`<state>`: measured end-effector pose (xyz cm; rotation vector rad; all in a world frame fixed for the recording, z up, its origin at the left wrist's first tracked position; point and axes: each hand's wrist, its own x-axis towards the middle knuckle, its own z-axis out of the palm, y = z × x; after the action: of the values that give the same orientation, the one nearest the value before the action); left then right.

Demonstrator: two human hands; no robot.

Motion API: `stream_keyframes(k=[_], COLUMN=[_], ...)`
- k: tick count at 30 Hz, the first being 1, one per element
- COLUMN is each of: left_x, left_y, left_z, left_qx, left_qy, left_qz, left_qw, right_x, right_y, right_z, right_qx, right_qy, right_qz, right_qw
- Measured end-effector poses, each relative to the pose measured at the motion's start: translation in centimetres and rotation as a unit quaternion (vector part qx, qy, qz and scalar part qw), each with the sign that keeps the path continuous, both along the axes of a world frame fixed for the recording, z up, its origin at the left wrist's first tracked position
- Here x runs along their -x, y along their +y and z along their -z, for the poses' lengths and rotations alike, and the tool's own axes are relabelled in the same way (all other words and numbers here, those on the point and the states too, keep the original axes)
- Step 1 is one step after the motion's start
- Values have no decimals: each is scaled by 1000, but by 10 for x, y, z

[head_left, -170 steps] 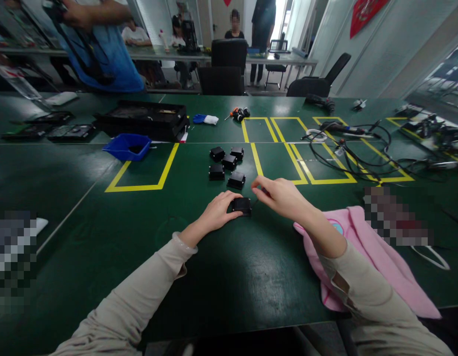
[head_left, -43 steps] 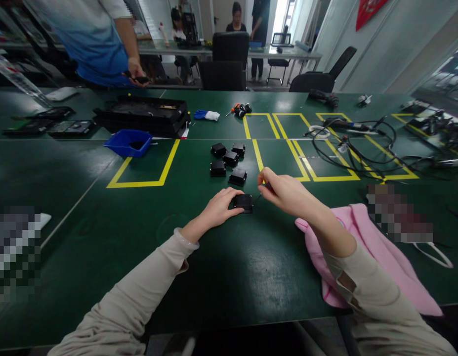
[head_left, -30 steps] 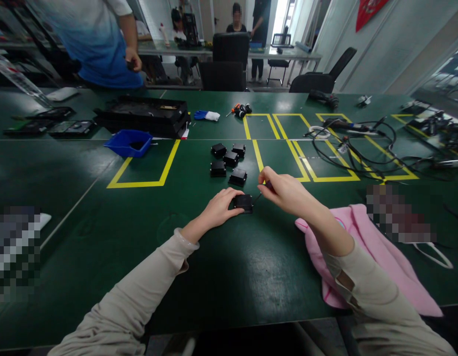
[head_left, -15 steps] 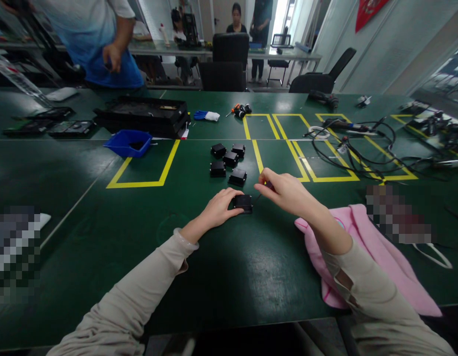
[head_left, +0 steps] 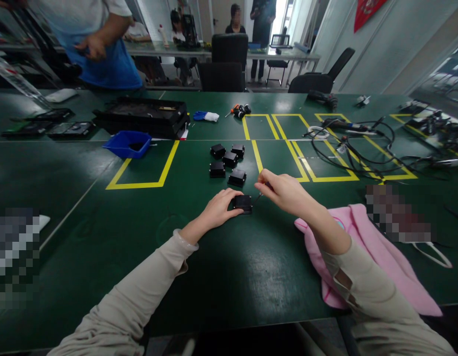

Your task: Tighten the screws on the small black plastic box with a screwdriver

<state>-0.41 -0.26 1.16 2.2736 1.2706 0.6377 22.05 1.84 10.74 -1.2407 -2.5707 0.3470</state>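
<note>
My left hand (head_left: pixel 220 207) grips a small black box (head_left: pixel 242 203) from its left side, thumb at the front and fingers at the back, holding it on the green table. My right hand (head_left: pixel 278 190) is closed in a pinch on a small screwdriver (head_left: pixel 258 197). Its thin shaft points down and left at the right side of the box, where small screw heads show. I cannot tell whether the tip touches one. Most of the handle is hidden inside my fingers. Beyond the held box lie several similar black boxes (head_left: pixel 230 158) in a loose group.
A blue scoop-shaped bin (head_left: pixel 129 143) stands at the left by black trays (head_left: pixel 143 116). Gloves (head_left: pixel 206 116) and screwdrivers (head_left: pixel 240 110) lie farther back. Cables (head_left: pixel 347 143) spread at the right. Under my right forearm is a pink cloth (head_left: pixel 362 247). A person in blue (head_left: pixel 110 64) stands across the table.
Both my hands stay nearly in place, with the screwdriver still beside the box. The person across the table has shifted their hand up and left.
</note>
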Motion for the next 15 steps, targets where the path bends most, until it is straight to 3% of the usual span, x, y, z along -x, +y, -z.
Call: stream_keyframes(k=[15], left_x=[1], left_y=[1], left_z=[3], left_qx=[-3], left_qy=[-2], left_qz=[7], left_qw=[1000], right_x=[1], right_y=[-2], right_z=[-2], right_qx=[-8], right_qy=[-23], right_qz=[-6], right_qw=[1000])
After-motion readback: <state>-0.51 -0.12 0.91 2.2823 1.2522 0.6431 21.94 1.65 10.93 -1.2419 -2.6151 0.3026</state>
